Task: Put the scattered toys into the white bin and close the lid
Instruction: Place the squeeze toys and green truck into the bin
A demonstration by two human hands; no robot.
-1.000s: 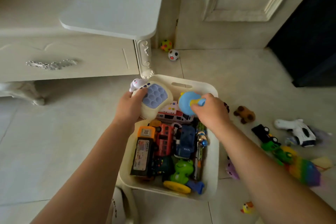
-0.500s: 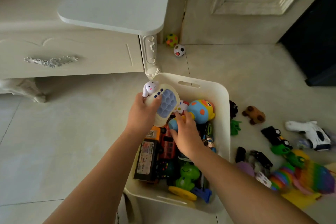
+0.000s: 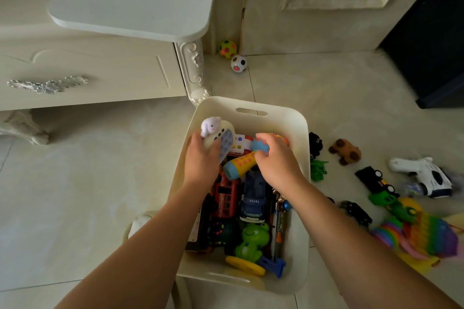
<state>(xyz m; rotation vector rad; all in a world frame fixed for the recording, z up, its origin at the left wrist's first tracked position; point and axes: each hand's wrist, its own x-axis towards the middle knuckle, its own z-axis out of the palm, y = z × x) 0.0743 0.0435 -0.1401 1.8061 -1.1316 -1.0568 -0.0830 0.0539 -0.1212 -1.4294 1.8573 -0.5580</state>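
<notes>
The white bin (image 3: 298, 138) stands open on the floor, holding several toys, among them a red bus (image 3: 227, 194), a blue truck (image 3: 253, 198) and a green frog (image 3: 252, 239). My left hand (image 3: 200, 158) grips a cream pop-it game with a small rabbit on top (image 3: 221, 133) at the bin's far left corner. My right hand (image 3: 276, 158) grips a blue and yellow microphone toy (image 3: 239, 164) inside the bin's far end. No lid is in view.
Scattered toys lie on the floor right of the bin: a brown car (image 3: 346, 152), a white toy gun (image 3: 421, 177), a black truck (image 3: 374, 179), a rainbow pop-it (image 3: 426, 233), green figures (image 3: 317, 170). Two balls (image 3: 234, 57) sit by the door. A white cabinet (image 3: 88, 78) stands left.
Both hands have sunk lower into the bin's far end. My right hand turned the microphone toy so its yellow handle points left; my left hand brought the pop-it game closer to the rim.
</notes>
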